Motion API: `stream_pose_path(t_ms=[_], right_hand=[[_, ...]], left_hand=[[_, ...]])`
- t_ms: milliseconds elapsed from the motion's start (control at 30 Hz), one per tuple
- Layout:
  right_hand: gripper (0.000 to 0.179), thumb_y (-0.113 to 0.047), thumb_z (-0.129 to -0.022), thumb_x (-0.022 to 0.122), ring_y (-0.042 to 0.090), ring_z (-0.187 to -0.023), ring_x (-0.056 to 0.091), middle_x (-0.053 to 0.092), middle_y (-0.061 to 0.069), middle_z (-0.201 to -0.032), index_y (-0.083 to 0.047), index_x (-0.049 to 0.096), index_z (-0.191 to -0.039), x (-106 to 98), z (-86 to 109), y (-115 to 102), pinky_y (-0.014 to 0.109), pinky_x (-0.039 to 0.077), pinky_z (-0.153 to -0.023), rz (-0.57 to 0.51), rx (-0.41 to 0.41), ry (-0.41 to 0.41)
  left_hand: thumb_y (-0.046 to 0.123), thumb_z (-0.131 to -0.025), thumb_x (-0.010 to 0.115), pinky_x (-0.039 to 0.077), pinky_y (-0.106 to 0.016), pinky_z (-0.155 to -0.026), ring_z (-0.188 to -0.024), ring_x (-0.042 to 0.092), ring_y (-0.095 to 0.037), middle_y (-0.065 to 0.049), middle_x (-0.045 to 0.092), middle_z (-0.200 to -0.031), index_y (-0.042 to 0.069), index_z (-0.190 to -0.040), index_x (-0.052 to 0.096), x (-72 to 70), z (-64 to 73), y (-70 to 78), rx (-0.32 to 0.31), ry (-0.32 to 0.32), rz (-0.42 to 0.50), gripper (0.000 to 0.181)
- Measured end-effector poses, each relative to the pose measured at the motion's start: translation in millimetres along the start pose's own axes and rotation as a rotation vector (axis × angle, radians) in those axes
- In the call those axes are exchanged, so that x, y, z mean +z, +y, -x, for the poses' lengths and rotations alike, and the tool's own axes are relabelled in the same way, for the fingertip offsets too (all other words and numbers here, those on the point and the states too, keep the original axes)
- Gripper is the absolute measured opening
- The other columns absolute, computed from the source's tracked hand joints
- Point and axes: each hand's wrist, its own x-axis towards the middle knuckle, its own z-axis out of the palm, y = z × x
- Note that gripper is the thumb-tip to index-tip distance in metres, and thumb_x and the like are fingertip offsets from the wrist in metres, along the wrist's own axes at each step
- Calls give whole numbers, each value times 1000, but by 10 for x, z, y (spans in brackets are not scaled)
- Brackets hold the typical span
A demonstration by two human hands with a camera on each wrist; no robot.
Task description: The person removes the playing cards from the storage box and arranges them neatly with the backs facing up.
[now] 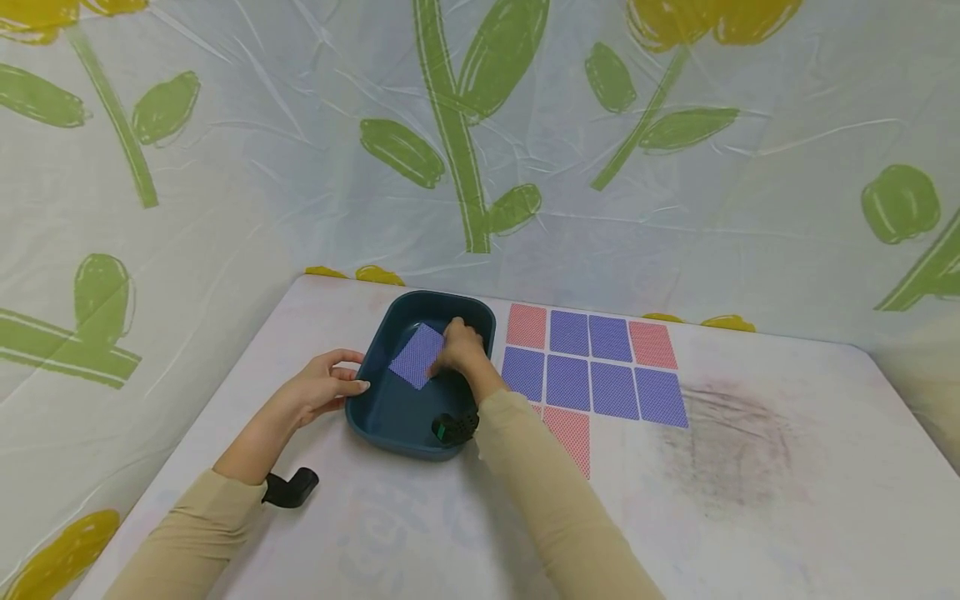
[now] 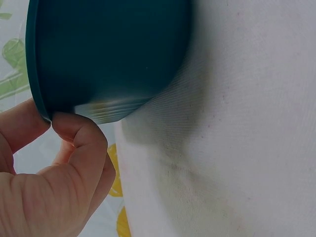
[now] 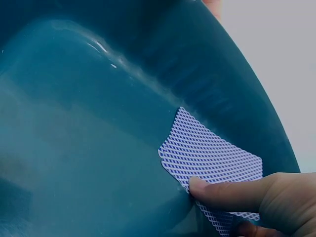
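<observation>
A dark teal plastic tub (image 1: pixel 397 421) stands on the table, its near end toward me. My left hand (image 1: pixel 324 387) holds the tub's left rim, thumb and fingers pinching the edge in the left wrist view. Inside the tub, my right hand (image 1: pixel 459 348) pinches a blue-and-white patterned playing card (image 3: pixel 212 148), with the thumb on its face. A second card edge shows beneath it in the right wrist view. The card lies slanted near the tub's wall, back side up. The fingers under it are mostly hidden.
Right of the tub, playing cards lie back side up in rows, such as a blue card (image 1: pixel 613 389) and a red card (image 1: pixel 527 326). My right sleeve (image 1: pixel 555 492) partly covers the front row. A dark smudge (image 1: pixel 731 442) marks the cloth; a flowered sheet (image 1: pixel 315 167) hangs behind.
</observation>
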Motion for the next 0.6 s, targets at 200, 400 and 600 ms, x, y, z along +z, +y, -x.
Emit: stream_pose_path(t_ms=[200,400,600], right_hand=[[66,-6,-59,88,28,-91,51,53,12,-96,-7,42,-106,-4,-18,7,38,44,-82,-45,-35,45],[63,-1,-60,86,26,-85,49,53,11,-93,-8,42,-104,-7,-33,9,38,45,-77,-91,-45,70],[56,5,-62,81,27,-89,51,57,15,-100,-6,48,-106,-16,-33,14,39,44,-83,-171,-61,113]], left_hand=[[5,-89,61,46,-27,-71,-82,52,-18,-11,50,-95,-2,-134,34,5,6,9,-2,4,-8,53],[5,-89,60,45,-27,-70,-82,51,-18,-10,50,-95,-2,-135,34,7,7,16,-4,5,-12,53],[4,-89,60,44,-27,-69,-81,50,-18,-9,49,-92,-2,-134,35,10,23,17,-4,5,-11,52]])
